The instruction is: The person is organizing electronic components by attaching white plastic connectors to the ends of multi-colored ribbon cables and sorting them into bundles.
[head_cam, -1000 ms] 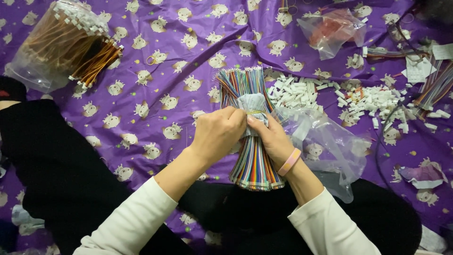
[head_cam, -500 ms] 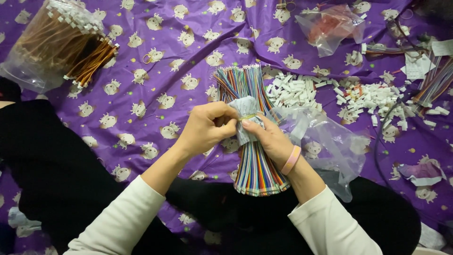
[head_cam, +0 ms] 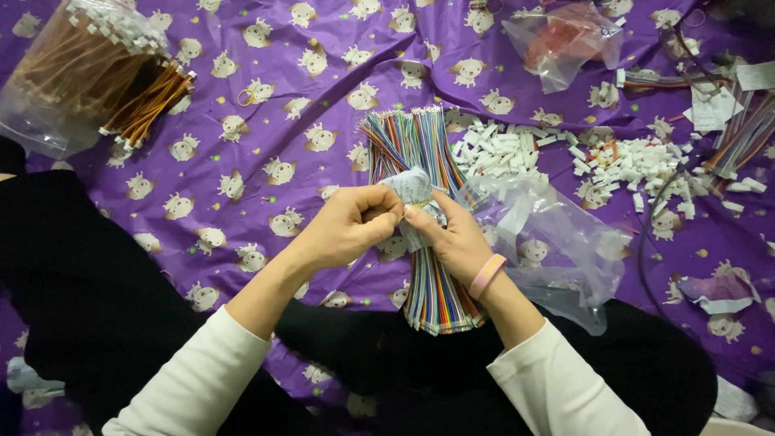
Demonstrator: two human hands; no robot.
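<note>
A thick bundle of multicoloured wires (head_cam: 421, 153) lies lengthwise in front of me, over a purple patterned cloth (head_cam: 323, 81). A pale paper band (head_cam: 414, 187) wraps its middle. My left hand (head_cam: 347, 226) pinches the band at the bundle's left side. My right hand (head_cam: 454, 236), with a pink wristband, grips the bundle from the right, fingers on the same band. The two hands touch at the fingertips.
A clear bag of orange-brown wires (head_cam: 77, 69) lies at the far left. White plastic connectors (head_cam: 565, 157) are scattered to the right. An empty clear bag (head_cam: 557, 250) sits beside my right wrist, another bag (head_cam: 565, 36) at top right. More wire bundles (head_cam: 739, 133) lie at the right edge.
Both hands have shifted slightly on the bundle's middle. The left hand's fingers have moved up onto the paper band and now pinch it.
</note>
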